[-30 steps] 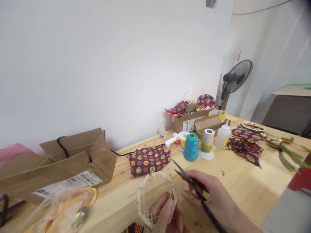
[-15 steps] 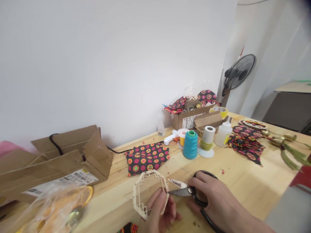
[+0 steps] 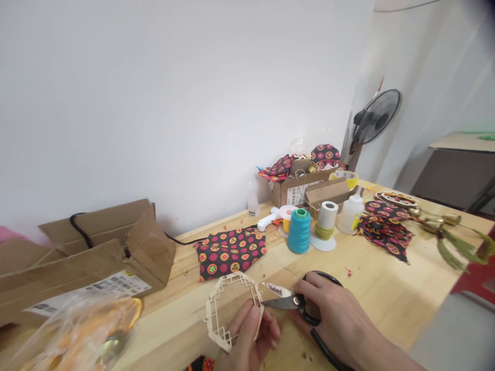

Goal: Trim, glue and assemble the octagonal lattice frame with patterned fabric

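Between thumb and fingers, my left hand (image 3: 251,330) pinches the right side of a pale octagonal wooden frame (image 3: 211,314) with stepped lattice corners. My right hand (image 3: 332,314) grips black-handled scissors (image 3: 284,303), whose blades are parted and point left. The lower blade's tip meets the right edge of the wooden frame, just above my left fingertips; whether it goes into the lattice I cannot tell. Behind the frame, a dark fabric piece (image 3: 232,252) with bright round patterns lies on the wooden table (image 3: 174,314). Another patterned scrap (image 3: 201,363) shows at the bottom edge.
A teal thread cone (image 3: 299,232), a spool of green cord (image 3: 325,232) and a squeeze bottle (image 3: 351,214) stand behind my right hand. Cardboard boxes (image 3: 154,247) and a plastic bag (image 3: 88,330) are at left. Fabric scraps (image 3: 386,234) and tasselled bells (image 3: 435,222) lie at right.
The view has shifted slightly, so most things sit a little further left. Both hands keep their holds, and the scissors stay parted at the wooden frame's edge.
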Demonstrator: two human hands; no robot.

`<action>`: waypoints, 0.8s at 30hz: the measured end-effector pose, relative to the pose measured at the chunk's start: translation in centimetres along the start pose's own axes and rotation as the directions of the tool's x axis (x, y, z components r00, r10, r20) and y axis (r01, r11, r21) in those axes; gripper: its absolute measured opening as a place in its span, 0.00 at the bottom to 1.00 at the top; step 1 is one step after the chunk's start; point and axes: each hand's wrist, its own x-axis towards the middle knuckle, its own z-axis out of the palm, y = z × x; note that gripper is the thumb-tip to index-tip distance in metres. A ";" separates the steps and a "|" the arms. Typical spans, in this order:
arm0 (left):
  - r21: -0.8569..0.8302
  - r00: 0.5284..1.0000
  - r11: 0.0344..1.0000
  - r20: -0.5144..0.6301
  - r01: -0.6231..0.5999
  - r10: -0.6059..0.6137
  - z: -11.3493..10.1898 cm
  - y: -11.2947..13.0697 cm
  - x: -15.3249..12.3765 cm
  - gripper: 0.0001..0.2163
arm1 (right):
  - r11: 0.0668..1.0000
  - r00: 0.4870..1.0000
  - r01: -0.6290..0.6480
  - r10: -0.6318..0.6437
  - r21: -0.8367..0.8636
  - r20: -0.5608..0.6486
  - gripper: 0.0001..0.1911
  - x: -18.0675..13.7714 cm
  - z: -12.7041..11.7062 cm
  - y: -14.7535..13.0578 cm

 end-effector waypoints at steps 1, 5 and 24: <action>0.006 1.000 1.000 0.000 -0.003 0.003 0.0 0.0 0.0 0.13 | 1.000 1.000 -0.008 0.008 -0.005 -0.008 0.06 0.1 0.0 0.0; -0.015 0.999 0.999 -0.007 0.033 -0.034 0.1 0.4 -0.2 0.14 | 0.999 0.999 -0.031 0.031 0.013 -0.042 0.05 0.2 0.0 0.1; -0.056 0.999 0.998 -0.039 0.024 -0.026 0.0 0.1 -0.1 0.12 | 0.999 1.000 0.007 -0.008 -0.049 -0.014 0.04 0.0 0.4 -0.1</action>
